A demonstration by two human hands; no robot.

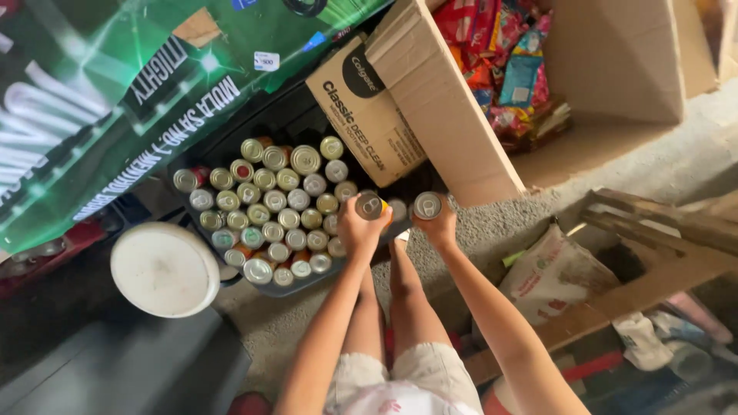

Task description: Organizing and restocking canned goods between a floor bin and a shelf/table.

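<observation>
1. Left hand (360,228) grips a can (370,206) by its upper body, fingers wrapped round; the can sits at the near-right corner of the dark tray (307,286).
2. Right hand (438,227) is closed on a second can (427,205), upright, just right of the first, over the tray's right end.
3. To do this well, imo: keep both cans vertical, hold below the rim, and move one hand at a time so the two cans don't knock.
4. The packed cans (269,201) stand touching w/ no gaps; free slots only at the right end by the hands.
5. Edges: the brown carton (367,115) and a leaning cardboard sheet (442,100) crowd the far-right side, so little clearance there.
6. Open room: concrete floor (492,227) to the right; white round lid (164,269) near the tray's left.
</observation>
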